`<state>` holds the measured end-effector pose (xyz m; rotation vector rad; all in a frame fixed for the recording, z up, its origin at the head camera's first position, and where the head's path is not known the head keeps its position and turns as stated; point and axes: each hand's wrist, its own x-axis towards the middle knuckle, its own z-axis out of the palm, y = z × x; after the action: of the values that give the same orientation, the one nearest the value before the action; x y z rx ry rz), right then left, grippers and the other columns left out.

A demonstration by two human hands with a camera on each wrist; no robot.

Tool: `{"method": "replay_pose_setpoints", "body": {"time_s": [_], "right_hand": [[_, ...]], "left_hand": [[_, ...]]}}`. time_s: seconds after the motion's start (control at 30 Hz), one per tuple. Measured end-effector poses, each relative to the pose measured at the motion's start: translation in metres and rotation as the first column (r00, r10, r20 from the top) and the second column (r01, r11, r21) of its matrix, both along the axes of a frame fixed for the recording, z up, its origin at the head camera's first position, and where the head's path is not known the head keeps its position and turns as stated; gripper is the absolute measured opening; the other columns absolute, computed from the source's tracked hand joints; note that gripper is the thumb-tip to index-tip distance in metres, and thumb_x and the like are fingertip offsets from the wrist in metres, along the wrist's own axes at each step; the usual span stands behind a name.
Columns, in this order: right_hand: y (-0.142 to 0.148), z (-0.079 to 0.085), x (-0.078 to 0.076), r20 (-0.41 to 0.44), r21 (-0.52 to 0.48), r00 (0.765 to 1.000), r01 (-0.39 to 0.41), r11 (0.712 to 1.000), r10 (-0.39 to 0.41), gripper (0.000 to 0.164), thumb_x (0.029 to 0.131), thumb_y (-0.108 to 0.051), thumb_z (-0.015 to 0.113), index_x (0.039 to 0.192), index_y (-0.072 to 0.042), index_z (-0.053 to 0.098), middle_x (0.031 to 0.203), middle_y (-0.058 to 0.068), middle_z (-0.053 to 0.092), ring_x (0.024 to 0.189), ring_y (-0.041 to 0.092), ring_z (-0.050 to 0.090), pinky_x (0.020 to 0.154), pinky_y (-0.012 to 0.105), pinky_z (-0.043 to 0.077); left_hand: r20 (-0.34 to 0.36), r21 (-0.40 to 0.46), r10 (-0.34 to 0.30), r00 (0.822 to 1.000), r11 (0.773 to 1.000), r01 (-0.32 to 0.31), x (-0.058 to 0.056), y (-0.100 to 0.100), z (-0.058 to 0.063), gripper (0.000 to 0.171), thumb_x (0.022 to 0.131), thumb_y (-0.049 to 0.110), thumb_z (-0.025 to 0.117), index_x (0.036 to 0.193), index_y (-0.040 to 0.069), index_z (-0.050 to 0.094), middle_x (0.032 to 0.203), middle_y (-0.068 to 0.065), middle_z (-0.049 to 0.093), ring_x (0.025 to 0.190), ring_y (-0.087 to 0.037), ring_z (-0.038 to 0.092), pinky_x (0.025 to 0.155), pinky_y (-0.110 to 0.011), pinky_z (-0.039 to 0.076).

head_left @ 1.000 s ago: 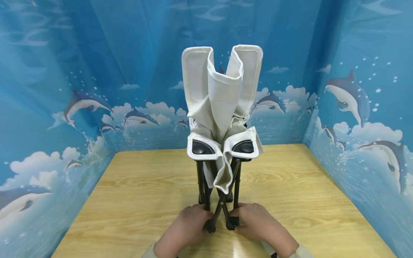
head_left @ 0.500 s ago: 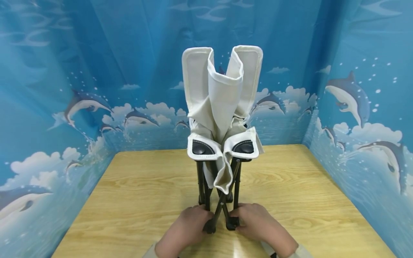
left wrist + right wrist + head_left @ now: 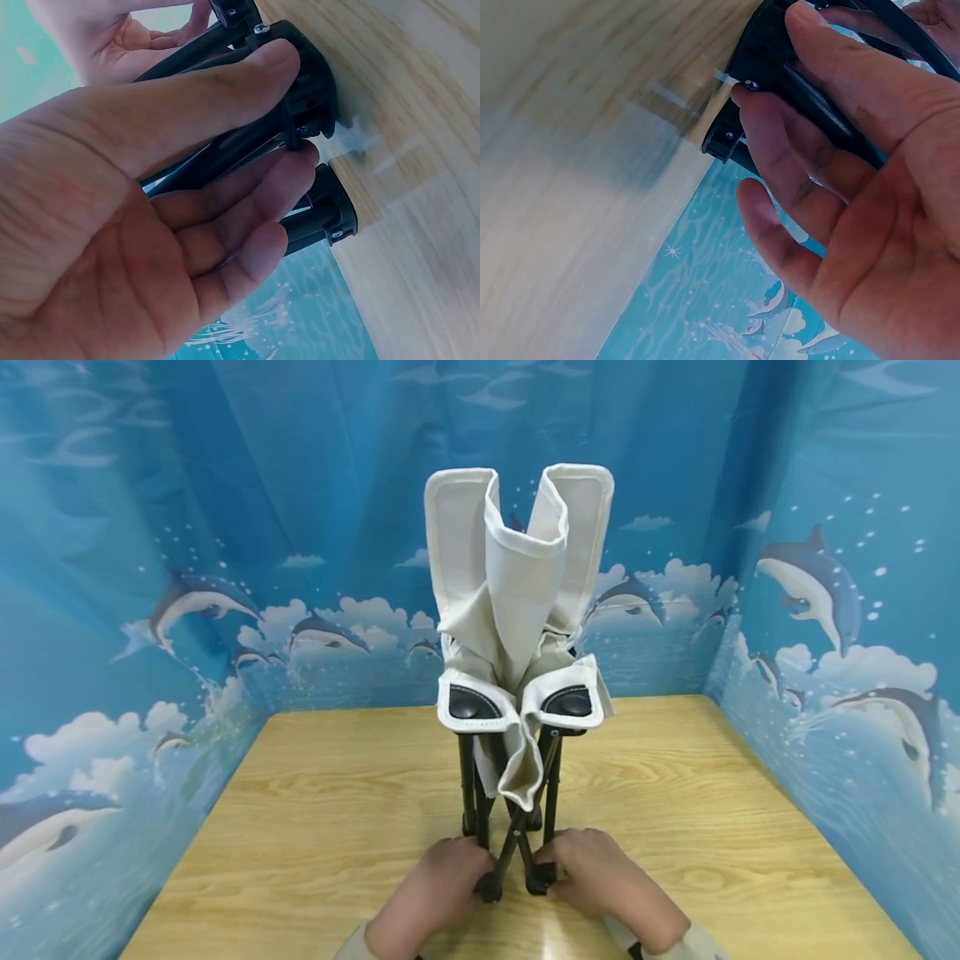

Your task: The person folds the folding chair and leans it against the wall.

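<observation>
Hands [image 3: 444,881] on blk legs [image 3: 517,832]; wht fabric [image 3: 525,589] head-cam only

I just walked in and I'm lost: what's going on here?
A person's left hand and right hand grip a folding chair low down, at its two nearest feet. It stands upright on the table, mostly folded: legs close together, white fabric creased into deep folds.
</observation>
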<state>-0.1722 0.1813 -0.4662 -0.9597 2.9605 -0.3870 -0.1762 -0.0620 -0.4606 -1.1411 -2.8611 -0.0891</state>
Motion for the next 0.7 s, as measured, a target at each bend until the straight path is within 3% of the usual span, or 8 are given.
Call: {"method": "replay_pose_setpoints", "body": {"time_s": [0.27, 0.7], "right_hand": [[0.0006, 0.0033, -0.0031, 0.054, -0.012, 0.999, -0.003, 1.0, 0.003, 0.023, 0.066, -0.018, 0.093, 0.078, -0.028, 0.077, 0.078, -0.017, 0.072, 0.062, 0.0, 0.049, 0.053, 0.028, 0.042], [-0.0054, 0.0005, -0.0021, 0.055, -0.025, 0.998, -0.01, 1.0, 0.011, 0.023, 0.071, -0.022, 0.092, 0.071, -0.027, 0.07, 0.074, -0.015, 0.069, 0.064, -0.001, 0.05, 0.056, 0.026, 0.045]], "left_hand": [[0.009, -0.045, -0.026, 1.0, 0.999, 0.026, -0.0012, 0.0024, 0.001, 0.024, 0.072, 0.019, 0.092, 0.069, 0.025, 0.069, 0.068, 0.011, 0.062, 0.067, -0.006, 0.057, 0.059, -0.023, 0.047], [-0.058, -0.044, -0.051, 0.997, 0.998, 0.048, -0.0051, 0.0037, -0.002, 0.025, 0.069, 0.019, 0.091, 0.065, 0.025, 0.067, 0.064, 0.01, 0.062, 0.064, -0.008, 0.059, 0.056, -0.025, 0.047]]}}
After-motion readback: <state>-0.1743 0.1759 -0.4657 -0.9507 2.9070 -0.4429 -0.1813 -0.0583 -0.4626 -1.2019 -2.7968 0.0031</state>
